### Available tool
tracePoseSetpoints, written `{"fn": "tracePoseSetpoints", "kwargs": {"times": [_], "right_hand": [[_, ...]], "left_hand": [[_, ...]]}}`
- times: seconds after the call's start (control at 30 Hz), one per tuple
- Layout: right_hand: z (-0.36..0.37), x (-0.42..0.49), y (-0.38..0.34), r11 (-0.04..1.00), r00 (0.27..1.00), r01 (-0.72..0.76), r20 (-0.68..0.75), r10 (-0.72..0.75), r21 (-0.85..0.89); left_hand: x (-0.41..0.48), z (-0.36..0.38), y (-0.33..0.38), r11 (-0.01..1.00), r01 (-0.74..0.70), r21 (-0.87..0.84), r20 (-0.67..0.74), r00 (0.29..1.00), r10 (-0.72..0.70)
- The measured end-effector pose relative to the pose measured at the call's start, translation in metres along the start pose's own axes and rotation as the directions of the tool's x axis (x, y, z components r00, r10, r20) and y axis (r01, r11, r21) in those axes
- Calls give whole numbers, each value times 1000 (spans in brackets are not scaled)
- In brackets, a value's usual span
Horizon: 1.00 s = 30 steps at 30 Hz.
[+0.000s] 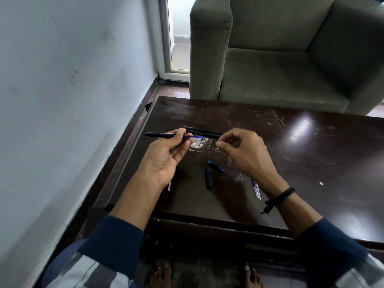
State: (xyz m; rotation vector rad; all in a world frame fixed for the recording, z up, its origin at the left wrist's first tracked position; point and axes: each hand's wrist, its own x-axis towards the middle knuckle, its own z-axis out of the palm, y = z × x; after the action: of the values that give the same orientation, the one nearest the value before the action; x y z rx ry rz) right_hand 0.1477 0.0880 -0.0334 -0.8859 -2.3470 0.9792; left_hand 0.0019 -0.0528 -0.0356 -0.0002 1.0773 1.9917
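Pen barrel (pixel 160 134), black and slim, is held nearly level above the far left part of the tabletop (pixel 311 152), with its closed end pointing left. A thin blue refill (pixel 194 137) sticks out of its right end. The left hand (pixel 166 161) lies palm up and pinches the barrel between the thumb and the curled fingers, close to where the refill comes out. The right hand (pixel 243 150) hangs just to the right of the refill's free end, its fingers curled and the thumb and forefinger tips drawn close together. Whether they nip anything cannot be told, and a small gap shows between them and the refill.

Just beyond the held barrel, two more black barrels (pixel 204 130) lie side by side on the tabletop, their right ends hidden behind the right hand's fingers. Below the hands lie a black cap (pixel 208 178) and, just beside it, a blue pen piece (pixel 216 166). A pair of spare refills (pixel 256 189) rests near the right wrist, and the tip of another refill (pixel 169 186) peeks out from under the left hand. A black cord band (pixel 280 197) circles the right wrist.

The tabletop is dark, glossy and scratched. A grey-green armchair (pixel 291 59) stands behind it, and a pale wall (pixel 62 80) runs along the left.
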Motion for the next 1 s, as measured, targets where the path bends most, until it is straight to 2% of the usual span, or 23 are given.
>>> {"fn": "tracePoseSetpoints", "kwargs": {"times": [0.13,0.23,0.33,0.43,0.53,0.7,1.0], "right_hand": [[11,-4,4,900,964,78,262,41,-428],[22,-10,3,823,946,200,322,-22,-532],[23,-11,3,838,963,194,264,-62,-510],[18,-5,4,927,991,131,86,-107,-352],[14,-1,2,955,981,166,-61,-186,-246],[20,-6,2,921,953,265,-67,-295,-286],[20,-5,4,907,947,270,-79,-310,-322]], "left_hand": [[0,0,0,1000,9,5,-13,1000,-9],[-2,1,-3,1000,16,26,-9,1000,-16],[-3,0,-2,999,14,41,-8,1000,-14],[-3,-1,-1,998,12,55,-21,1000,-10],[-3,-1,-1,998,8,68,-24,1000,-6],[-3,-1,-3,996,-3,87,-35,999,6],[-1,-2,-4,995,-10,97,-35,999,14]]}}
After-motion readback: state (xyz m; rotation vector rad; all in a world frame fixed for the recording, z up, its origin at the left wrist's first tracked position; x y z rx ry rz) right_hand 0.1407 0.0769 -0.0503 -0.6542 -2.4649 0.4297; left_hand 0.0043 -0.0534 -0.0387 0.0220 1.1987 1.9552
